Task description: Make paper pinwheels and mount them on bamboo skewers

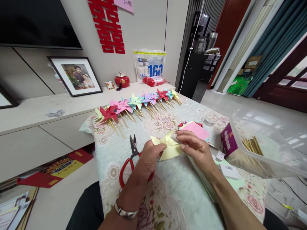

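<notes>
My left hand (pixel 150 156) and my right hand (pixel 195 148) both pinch a pale yellow paper square (pixel 169 147) with folded-in corners, held just above the floral tablecloth (pixel 177 191). A silver bracelet sits on my left wrist. Red-handled scissors (pixel 130 156) lie on the cloth just left of my left hand, partly hidden by it. A stack of pink and other coloured paper sheets (pixel 195 129) lies behind my right hand.
A row of several finished paper pinwheels on wooden sticks (pixel 136 105) lies across the far side of the table. A clear plastic box (pixel 266 147) with wooden sticks is at the right, beside a purple carton (pixel 227 140). A low cabinet with a framed photo (pixel 75 76) stands behind.
</notes>
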A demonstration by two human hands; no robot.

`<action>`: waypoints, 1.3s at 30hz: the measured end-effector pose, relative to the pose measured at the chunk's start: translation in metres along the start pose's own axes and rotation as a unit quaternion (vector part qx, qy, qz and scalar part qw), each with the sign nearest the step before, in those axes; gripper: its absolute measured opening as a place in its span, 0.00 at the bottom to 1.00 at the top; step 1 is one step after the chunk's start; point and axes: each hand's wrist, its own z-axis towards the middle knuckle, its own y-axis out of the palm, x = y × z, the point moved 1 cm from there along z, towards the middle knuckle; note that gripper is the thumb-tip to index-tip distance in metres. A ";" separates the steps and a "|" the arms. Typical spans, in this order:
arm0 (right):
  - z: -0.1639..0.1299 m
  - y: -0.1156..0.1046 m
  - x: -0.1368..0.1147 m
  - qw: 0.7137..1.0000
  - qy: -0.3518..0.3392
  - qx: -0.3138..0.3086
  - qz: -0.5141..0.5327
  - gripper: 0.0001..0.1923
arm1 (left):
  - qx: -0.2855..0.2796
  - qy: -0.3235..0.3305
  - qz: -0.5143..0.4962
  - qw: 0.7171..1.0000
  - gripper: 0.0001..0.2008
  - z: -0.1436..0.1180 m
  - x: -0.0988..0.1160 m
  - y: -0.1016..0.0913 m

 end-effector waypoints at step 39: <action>-0.003 -0.002 0.004 0.981 0.158 -0.110 -0.025 0.14 | -0.010 -0.008 -0.088 0.996 0.06 -0.001 0.002 -0.002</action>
